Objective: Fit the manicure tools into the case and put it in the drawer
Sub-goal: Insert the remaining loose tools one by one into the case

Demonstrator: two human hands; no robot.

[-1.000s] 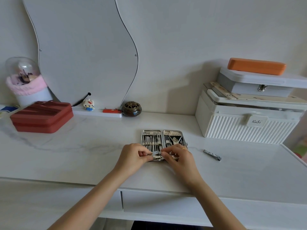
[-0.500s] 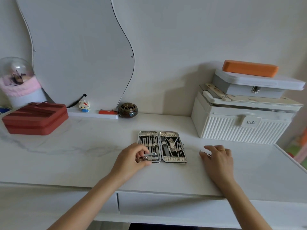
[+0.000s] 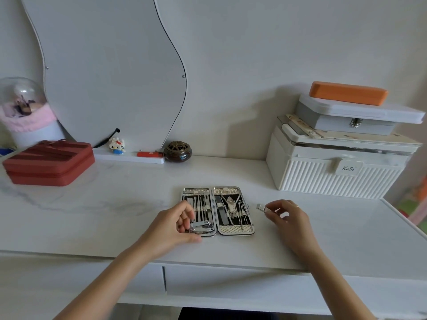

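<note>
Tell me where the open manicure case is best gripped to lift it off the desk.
Probably the manicure case by its short near edge, from the desk-front side: it lies flat and open, tools fill both halves, and the left hand covers its near-left corner.

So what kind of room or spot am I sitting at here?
Probably a dressing table in a bedroom: a wavy mirror leans on the wall, a white cosmetics box stands at the right, and an open manicure case lies on the white tabletop.
</note>
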